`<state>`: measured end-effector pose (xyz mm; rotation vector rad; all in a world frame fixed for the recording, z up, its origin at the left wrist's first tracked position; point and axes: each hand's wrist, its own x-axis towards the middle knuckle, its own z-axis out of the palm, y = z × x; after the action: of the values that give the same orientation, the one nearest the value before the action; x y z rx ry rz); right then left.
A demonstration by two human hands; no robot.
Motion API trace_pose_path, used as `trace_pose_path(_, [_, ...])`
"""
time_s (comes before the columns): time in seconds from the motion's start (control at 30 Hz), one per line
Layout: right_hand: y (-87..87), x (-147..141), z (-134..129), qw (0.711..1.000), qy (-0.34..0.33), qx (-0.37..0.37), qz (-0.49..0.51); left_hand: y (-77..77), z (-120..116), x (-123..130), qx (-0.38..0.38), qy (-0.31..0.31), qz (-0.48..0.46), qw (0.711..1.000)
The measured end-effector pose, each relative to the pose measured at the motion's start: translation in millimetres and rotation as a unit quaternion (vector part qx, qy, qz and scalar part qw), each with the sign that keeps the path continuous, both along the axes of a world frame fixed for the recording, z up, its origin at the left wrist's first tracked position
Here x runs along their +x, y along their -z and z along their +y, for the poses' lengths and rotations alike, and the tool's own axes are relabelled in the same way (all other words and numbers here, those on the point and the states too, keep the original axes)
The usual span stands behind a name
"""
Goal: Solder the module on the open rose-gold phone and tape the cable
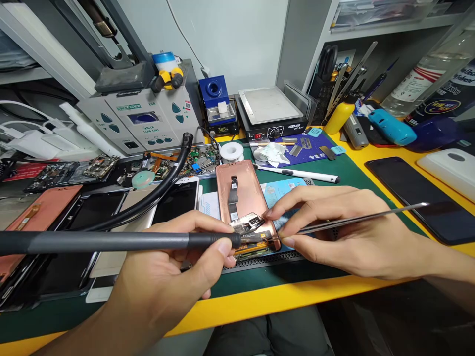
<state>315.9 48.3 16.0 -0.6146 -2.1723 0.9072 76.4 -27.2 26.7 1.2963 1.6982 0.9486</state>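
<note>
My left hand (174,269) closes its thumb and fingers around the dark handle of a soldering iron (156,241), whose thin tip points right. The tip is over the orange and dark flex cable (256,243) at the near end of a copper-coloured phone screen panel (248,190). My right hand (334,230) pinches slim metal tweezers (356,217), their rear end sticking out up and to the right. The tweezers' points are close to the iron's tip; whether they touch is too small to tell. Beside the tips sits a shiny folded piece (250,222).
Behind stand a hot-air station (141,118), a soldering station (218,116) and a heating plate (272,111). A black hose (163,183) arcs above several phone panels on the left. A solder spool (232,152) and white pen (300,174) lie beyond; a black phone (419,198) lies right.
</note>
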Motion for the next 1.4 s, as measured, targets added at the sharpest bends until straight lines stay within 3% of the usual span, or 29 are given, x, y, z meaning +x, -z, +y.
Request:
trace_pose_path(0.2, [0.0,-0.3,-0.4,1.0,0.002,-0.008,0.007,2.3,-1.6,0.0,-0.01,-0.021,0.002,1.0])
trace_pose_path(0.5, [2.2,3.3,-1.8,0.999,0.002,-0.037,-0.007,1.4,1.8,-3.5,-0.016,0.002,0.017,1.0])
trace_pose_path(1.4, [1.5,3.5,-1.8,0.999,-0.008,-0.039,-0.011,-0.6,-1.0,3.6,-0.011,-0.033,0.008,0.999])
